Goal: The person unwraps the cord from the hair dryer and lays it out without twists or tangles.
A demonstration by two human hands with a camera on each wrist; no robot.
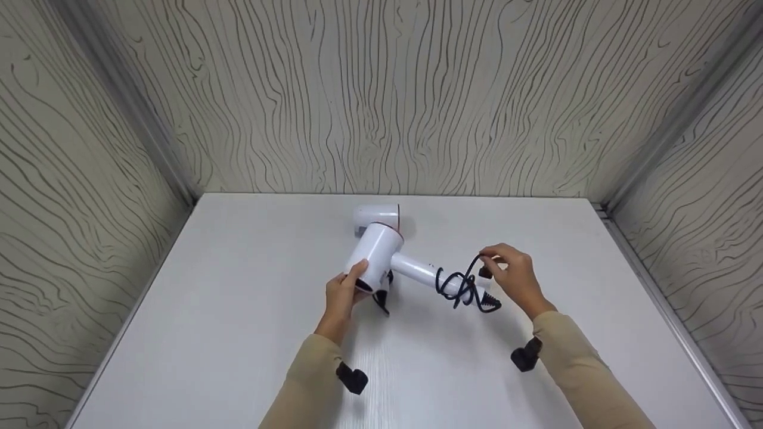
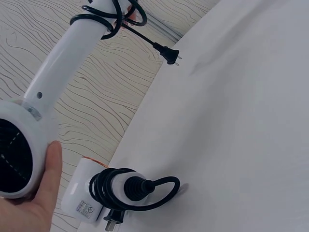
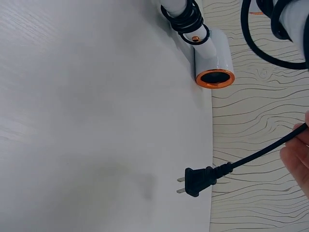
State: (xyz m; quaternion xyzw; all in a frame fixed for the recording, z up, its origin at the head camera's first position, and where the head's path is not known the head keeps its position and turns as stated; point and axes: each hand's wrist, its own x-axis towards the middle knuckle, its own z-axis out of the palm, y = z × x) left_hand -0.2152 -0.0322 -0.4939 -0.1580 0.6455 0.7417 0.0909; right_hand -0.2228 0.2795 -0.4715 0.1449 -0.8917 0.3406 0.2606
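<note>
My left hand (image 1: pixel 341 295) grips a white hair dryer (image 1: pixel 378 253) by its barrel, above the table. The dryer's handle points right, with its black cord (image 1: pixel 459 287) looped loosely round the handle's end. Between thumb and fingers, my right hand (image 1: pixel 515 277) pinches that cord a short way from its two-pin plug (image 3: pixel 198 181), which dangles free. Behind the held dryer, a second white hair dryer (image 2: pixel 82 186) rests on the table. Its cord (image 2: pixel 104 188) is wound tightly round its handle, and an orange rim (image 3: pixel 215 85) circles one end of the barrel.
The white table (image 1: pixel 238 310) runs back to a wood-grain patterned panel (image 1: pixel 381 95). Similar panels stand at left and right, joined by grey metal posts (image 1: pixel 119 89). A small black device (image 1: pixel 351 378) is strapped to the left wrist, another (image 1: pixel 527 355) to the right.
</note>
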